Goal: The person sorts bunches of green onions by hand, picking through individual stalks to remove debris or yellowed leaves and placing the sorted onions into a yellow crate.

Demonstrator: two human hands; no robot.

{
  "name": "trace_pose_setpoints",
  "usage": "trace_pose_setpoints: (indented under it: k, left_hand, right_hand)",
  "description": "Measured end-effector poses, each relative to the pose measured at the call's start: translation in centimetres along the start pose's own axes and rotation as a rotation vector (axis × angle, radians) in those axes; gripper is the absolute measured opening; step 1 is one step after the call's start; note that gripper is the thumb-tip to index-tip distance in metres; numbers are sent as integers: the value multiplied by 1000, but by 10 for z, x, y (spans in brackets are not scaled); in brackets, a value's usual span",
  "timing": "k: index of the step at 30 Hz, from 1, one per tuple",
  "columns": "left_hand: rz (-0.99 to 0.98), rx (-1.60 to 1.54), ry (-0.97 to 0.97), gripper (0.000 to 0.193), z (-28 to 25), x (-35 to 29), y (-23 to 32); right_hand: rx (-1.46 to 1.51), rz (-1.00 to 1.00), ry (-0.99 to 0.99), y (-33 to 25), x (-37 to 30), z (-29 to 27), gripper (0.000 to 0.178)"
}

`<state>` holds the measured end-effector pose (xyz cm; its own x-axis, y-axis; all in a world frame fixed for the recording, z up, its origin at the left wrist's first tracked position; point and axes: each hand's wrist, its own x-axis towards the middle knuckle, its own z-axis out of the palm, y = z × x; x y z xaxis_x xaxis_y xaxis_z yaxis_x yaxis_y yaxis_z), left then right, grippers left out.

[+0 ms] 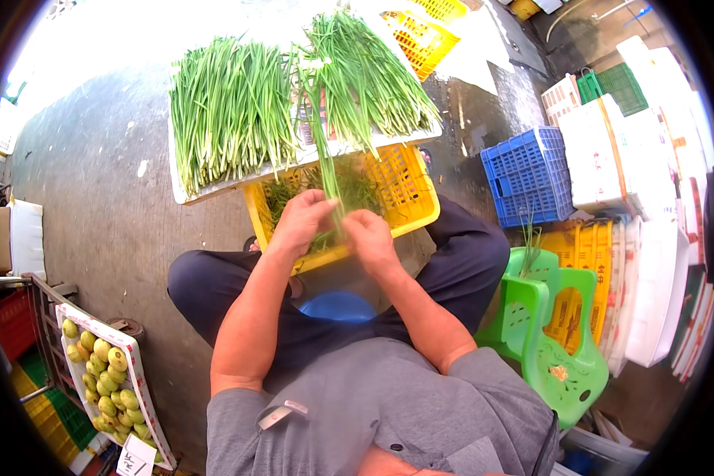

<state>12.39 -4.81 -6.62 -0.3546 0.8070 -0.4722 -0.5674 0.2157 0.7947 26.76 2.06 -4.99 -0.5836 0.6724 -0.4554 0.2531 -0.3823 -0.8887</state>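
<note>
My left hand (303, 222) is closed around the lower part of a few long garlic chives (327, 168), whose leaves stretch up over the foam tray. Beside it, my right hand (369, 238) pinches at the pale stem ends, slightly blurred. Both hands are above the near side of a yellow plastic crate (425, 209) with loose green and yellowish trimmings (360, 184) in it. Across the crate's far side rests a white foam tray (408, 139). It bears a left heap of chives (232, 111) and a right heap (365, 79), stem ends toward me.
A blue stool (337, 306) shows between my legs. At right are a green plastic chair (567, 361), a blue crate (527, 174) and stacked white foam boxes (595, 151). Yellow crates (420, 40) stand beyond the tray. A box of green-yellow fruit (107, 373) is at lower left.
</note>
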Motion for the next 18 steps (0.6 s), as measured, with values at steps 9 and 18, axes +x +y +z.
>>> trace_pose_setpoints:
  k: [9,18]
  left_hand:
    - [-36,-32,-44,17,-10,0,-4]
    - [-94,-191,-60,18,-4,-6,3]
  right_hand:
    - [217,-66,54,15,7,-1,9]
    - [55,-172,70,13,0,1,10]
